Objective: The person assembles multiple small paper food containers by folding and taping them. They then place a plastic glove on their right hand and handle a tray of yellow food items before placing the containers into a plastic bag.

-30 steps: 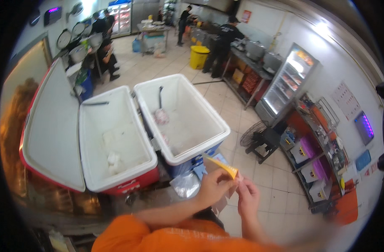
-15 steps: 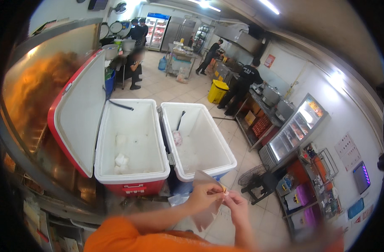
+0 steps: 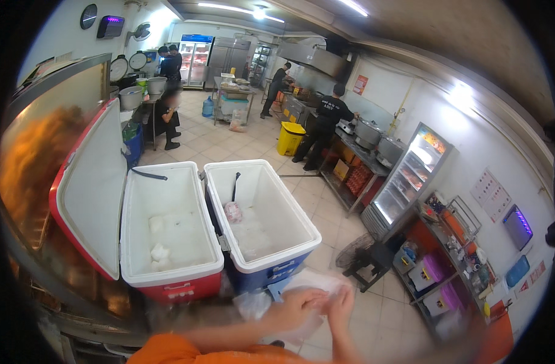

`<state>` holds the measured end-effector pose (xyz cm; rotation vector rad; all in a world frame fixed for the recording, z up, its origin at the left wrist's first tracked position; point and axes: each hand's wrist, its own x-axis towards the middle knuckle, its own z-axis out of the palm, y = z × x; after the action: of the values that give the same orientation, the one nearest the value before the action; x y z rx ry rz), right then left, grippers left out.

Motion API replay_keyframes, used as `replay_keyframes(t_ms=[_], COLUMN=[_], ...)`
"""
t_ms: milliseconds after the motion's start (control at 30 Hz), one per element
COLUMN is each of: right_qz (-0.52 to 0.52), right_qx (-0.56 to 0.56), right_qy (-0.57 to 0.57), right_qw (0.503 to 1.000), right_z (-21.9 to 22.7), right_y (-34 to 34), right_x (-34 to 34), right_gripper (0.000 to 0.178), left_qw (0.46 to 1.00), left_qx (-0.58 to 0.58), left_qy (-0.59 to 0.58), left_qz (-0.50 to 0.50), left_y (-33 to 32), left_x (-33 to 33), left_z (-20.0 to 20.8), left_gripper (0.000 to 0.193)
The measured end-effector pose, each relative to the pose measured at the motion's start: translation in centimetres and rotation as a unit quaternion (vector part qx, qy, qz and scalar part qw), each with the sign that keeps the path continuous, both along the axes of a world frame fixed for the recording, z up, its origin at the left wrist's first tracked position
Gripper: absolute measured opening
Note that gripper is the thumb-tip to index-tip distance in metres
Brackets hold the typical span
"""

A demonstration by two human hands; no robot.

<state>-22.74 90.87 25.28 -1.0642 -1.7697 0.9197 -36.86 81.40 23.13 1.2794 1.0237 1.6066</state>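
My left hand point(image 3: 294, 308) and my right hand point(image 3: 340, 304) are close together at the lower middle, fingers closed on a thin, whitish, see-through plastic bag point(image 3: 311, 279). It spreads out behind and below my fingers, and motion blurs it. Just beyond stand two coolers side by side. The red cooler point(image 3: 195, 287) has its lid point(image 3: 89, 200) swung up to the left, with several white lumps point(image 3: 160, 253) at its bottom. In the blue cooler point(image 3: 289, 270) lies a pinkish bagged bundle point(image 3: 233, 212). More clear plastic point(image 3: 253, 304) lies near my left wrist.
A glass-fronted cabinet point(image 3: 53, 139) glowing orange stands at the left. On the right are a black fan point(image 3: 354, 252), a stool point(image 3: 377, 258), a display fridge point(image 3: 405, 179) and a cluttered shelf point(image 3: 453, 267). Several people in black work farther back, near a yellow bin point(image 3: 291, 138).
The view has tilted up and shifted right, so the coolers sit lower and farther left. The plastic has turned and spread between my hands, which stay together.
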Motion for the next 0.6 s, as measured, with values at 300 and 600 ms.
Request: replay_keyframes(t_ms=[300, 600], right_qz=[-0.040, 0.144], right_qx=[0.231, -0.009], right_qy=[-0.103, 0.106], right_qw=[0.967, 0.984], right_z=[0.6, -0.3], right_y=[1.8, -1.6], right_x=[0.9, -1.6], right_gripper=[0.038, 0.040], left_qw=[0.939, 0.960], left_qx=[-0.083, 0.025], left_qy=[0.143, 0.182], left_qz=[0.303, 0.213], left_y=[-0.4, -0.9], left_x=[-3.1, -1.4], left_z=[0.6, -0.3], left_gripper=[0.021, 0.019])
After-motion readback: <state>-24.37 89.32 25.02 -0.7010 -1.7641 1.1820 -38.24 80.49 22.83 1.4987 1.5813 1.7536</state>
